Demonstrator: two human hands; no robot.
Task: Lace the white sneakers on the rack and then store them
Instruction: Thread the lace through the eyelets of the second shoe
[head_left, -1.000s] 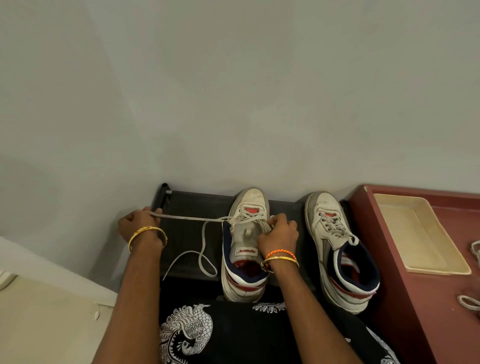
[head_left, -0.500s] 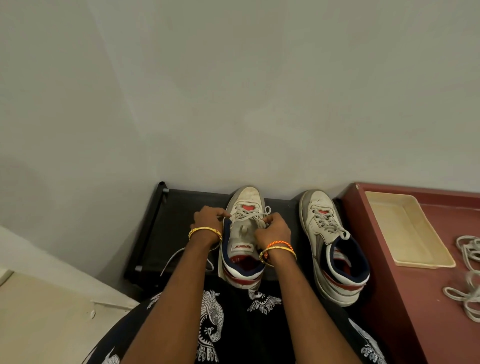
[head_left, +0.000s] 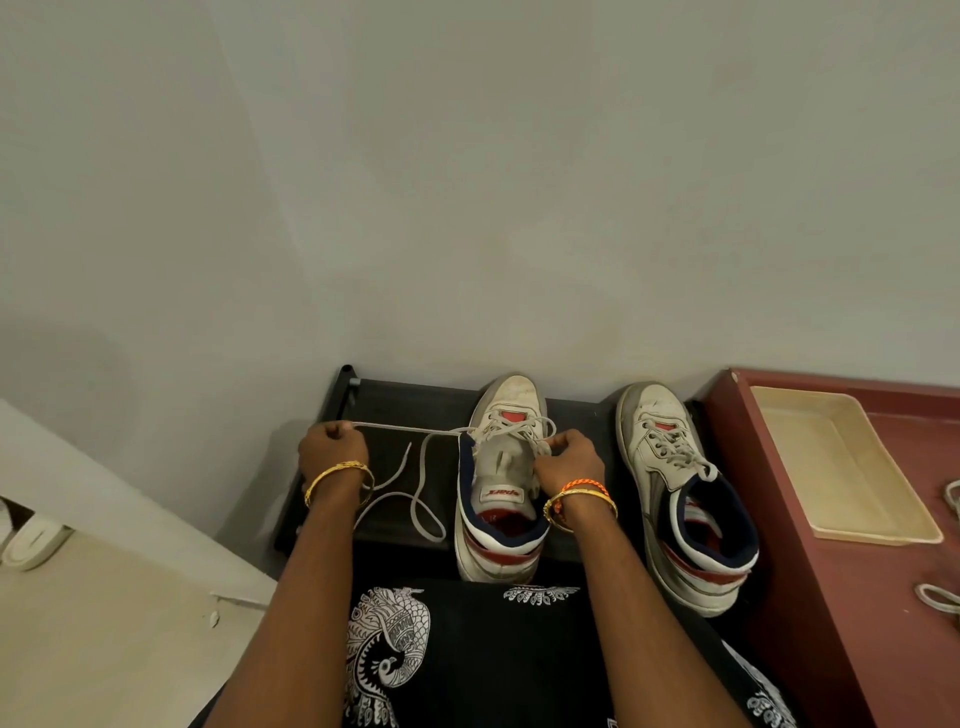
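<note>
Pulling the lace (head_left: 405, 428) taut, left hand (head_left: 332, 448) grips it beside the sneaker (head_left: 501, 478).

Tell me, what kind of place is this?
Probably a corner of a home, by the wall. A black shoe rack holds two sneakers, and a red cabinet with a tray stands beside it.

Both arms reach straight forward, side by side. The left hand (head_left: 332, 446) is curled into a fist, out to the left side. The right hand (head_left: 569, 460) is curled too, with its fingertips pinched together.
</note>
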